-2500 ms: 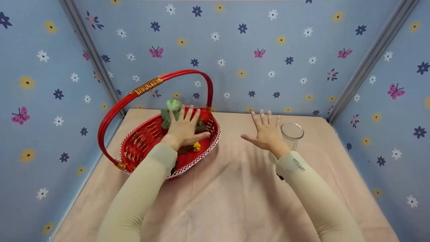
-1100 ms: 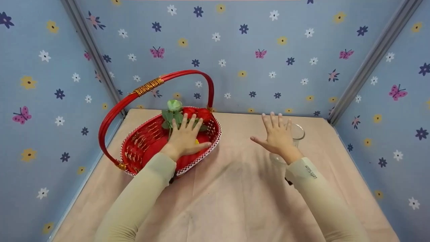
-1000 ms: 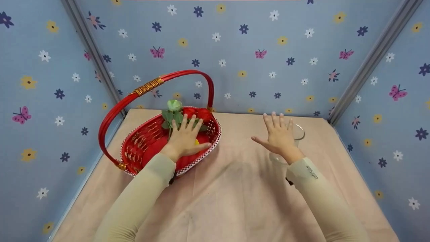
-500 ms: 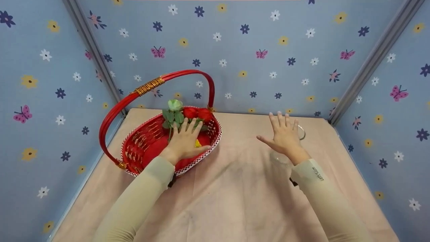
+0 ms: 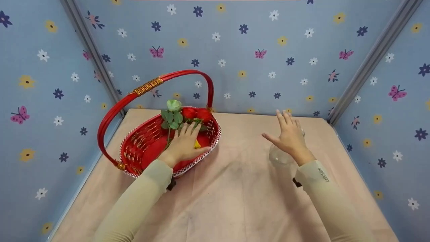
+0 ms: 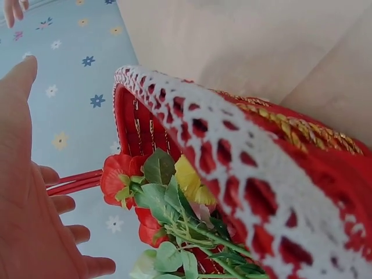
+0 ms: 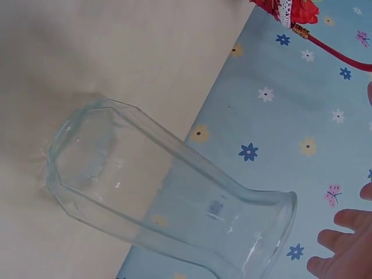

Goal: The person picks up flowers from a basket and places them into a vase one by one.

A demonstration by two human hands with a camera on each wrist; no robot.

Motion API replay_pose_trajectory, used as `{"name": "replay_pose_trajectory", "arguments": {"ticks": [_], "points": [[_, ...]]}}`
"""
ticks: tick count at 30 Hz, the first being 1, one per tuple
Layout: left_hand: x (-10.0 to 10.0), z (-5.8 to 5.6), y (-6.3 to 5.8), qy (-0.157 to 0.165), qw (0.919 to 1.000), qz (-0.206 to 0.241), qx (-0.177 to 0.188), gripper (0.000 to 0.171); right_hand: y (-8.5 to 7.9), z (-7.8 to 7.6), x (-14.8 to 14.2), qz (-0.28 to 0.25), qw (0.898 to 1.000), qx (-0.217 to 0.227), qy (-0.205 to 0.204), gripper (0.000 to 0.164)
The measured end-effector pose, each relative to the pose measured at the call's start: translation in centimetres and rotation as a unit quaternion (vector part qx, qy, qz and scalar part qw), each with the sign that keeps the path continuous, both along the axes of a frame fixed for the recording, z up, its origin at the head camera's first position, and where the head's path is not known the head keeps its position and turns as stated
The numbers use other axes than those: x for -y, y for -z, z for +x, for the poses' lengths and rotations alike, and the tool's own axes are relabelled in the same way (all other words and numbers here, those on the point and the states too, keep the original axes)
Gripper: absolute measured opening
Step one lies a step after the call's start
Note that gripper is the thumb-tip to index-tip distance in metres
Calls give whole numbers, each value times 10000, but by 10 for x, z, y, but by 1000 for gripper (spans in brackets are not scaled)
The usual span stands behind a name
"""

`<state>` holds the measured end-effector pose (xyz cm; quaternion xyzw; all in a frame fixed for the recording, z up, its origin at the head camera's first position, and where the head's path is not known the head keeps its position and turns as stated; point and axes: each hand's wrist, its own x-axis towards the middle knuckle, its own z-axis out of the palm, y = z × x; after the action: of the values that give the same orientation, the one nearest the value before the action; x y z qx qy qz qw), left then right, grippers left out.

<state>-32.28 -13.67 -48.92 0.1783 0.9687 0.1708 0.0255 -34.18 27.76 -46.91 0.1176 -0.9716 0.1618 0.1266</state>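
Note:
A red woven basket [image 5: 144,139] with a tall arched handle stands at the left of the table. Artificial flowers lie inside it: a pale green rose [image 5: 174,105], red roses [image 5: 203,115] and a yellow flower [image 6: 190,177]. My left hand [image 5: 183,143] hovers above the basket, its fingers spread, holding nothing. In the left wrist view it appears apart from the flowers and the lace-like rim [image 6: 226,145]. To the right, a clear glass vase [image 7: 157,174] stands upright. My right hand [image 5: 291,136] is beside and above it, fingers extended, hiding much of it in the head view.
A pale cloth covers the table [image 5: 221,201]. Blue walls with printed flowers and butterflies [image 5: 231,47] enclose it at the back and both sides, with grey metal strips [image 5: 373,64] at the corners. The basket handle [image 5: 112,112] rises high on the left.
My right hand has moved to the right, in front of the vase, and turned slightly. The left hand has drawn a little toward me, uncovering more of the flowers. Basket and vase have stayed put.

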Motion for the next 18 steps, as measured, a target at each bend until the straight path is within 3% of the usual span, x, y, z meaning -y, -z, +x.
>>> {"name": "replay_pose_trajectory", "arguments": {"ticks": [18], "points": [[9,14,15,135,9962,708,491,104,7,4,-21,-649,9970,-412,88,110]]}}
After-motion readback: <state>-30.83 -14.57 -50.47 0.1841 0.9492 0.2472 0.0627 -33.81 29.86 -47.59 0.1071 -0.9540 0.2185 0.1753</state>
